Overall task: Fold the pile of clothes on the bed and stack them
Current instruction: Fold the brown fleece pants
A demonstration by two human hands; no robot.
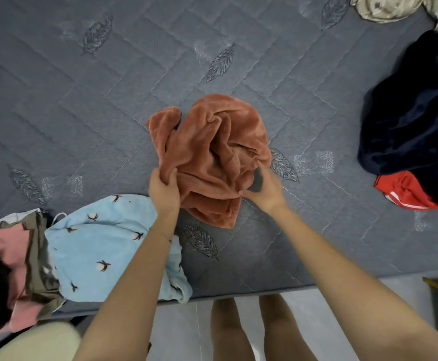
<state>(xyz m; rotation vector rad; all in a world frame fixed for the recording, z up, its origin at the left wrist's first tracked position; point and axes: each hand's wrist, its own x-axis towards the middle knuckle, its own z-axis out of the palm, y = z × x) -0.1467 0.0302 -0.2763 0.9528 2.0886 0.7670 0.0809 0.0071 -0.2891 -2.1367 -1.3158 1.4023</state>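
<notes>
left hand fingers curled round rust fleece | right hand pinching its edge | fleece crumpled mid-frame on bed | blue garment lower left

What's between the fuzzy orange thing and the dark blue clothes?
In the head view, only bare grey quilted bedcover with a stitched leaf separates the orange fleece from the navy garment.

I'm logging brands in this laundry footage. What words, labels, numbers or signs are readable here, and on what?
None: no readable word, label, brand or number shows.
The rust-brown fleece garment, gripped by the left hand and right hand, is plain.
The light blue fleece bears only small dark motifs; the red garment only white stripes; the grey bed cover only stitched leaves.
</notes>
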